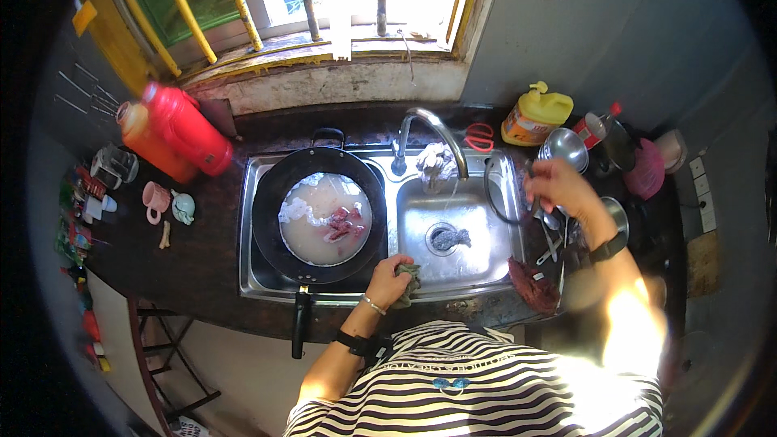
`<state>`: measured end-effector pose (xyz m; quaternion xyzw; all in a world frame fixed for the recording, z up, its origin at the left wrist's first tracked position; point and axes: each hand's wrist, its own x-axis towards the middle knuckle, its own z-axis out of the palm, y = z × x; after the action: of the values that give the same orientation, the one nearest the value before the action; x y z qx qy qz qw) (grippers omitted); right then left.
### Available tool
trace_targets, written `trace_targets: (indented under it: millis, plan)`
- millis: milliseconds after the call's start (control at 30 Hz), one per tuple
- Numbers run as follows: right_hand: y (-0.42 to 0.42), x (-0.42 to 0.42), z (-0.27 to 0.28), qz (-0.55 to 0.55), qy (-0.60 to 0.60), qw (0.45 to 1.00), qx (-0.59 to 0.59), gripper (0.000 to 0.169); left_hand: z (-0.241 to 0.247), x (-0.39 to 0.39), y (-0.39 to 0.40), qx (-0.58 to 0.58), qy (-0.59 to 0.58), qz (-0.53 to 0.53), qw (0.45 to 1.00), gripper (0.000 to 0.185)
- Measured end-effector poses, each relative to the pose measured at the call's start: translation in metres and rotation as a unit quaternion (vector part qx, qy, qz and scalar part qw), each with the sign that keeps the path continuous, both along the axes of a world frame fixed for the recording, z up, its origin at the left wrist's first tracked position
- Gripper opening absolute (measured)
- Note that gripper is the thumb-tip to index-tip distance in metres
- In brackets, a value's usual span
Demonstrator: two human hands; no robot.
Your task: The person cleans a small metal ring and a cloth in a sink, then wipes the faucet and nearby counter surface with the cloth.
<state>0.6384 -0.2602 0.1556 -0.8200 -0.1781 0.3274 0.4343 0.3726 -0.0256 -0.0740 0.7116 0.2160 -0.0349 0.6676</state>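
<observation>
My left hand (388, 282) grips a crumpled grey-green cloth (410, 286) at the front edge of the steel double sink (391, 194). Above the sink's right side, my right hand (561, 185), slightly blurred, holds what looks like a glass pot lid by its knob; its dark rim (489, 185) hangs tilted over the right basin. A black wok (270, 218) sits over the left basin, holding cloudy water with white foam and reddish pieces (345, 224) I cannot identify. Thin water runs from the curved faucet (434, 118). A steel-wool scrubber (452, 238) lies at the drain.
Red scissors (479, 136), a yellow pump bottle (537, 115) and stacked metal bowls (564, 149) stand behind. Utensils (551, 240) and a dark red cloth-like item (534, 285) lie right. The wok's handle (301, 325) projects over the counter's front edge. Thermos flasks (188, 127) and a pink mug (156, 199) stand left.
</observation>
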Motion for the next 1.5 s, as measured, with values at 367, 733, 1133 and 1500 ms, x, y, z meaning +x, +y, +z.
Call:
trace_targets:
  millis: [367, 733, 1133, 1500]
  plan:
    - [0.174, 0.051, 0.096, 0.073, -0.551, 0.830, 0.054, 0.009, -0.014, 0.016, -0.005, -0.064, -0.041, -0.037, 0.996, 0.032]
    - [0.257, 0.161, 0.059, 0.282, -0.761, 0.529, -0.248, 0.025, -0.025, 0.030, 0.011, -0.097, -0.050, -0.064, 0.992, 0.035]
    - [0.255, 0.190, 0.029, 0.257, -0.724, 0.614, -0.182, 0.018, -0.033, 0.046, 0.004, -0.178, -0.032, -0.055, 0.982, 0.031]
    - [0.242, 0.180, 0.023, 0.258, -0.776, 0.554, -0.157, 0.028, -0.003, 0.047, 0.004, -0.248, 0.014, -0.053, 0.967, 0.025]
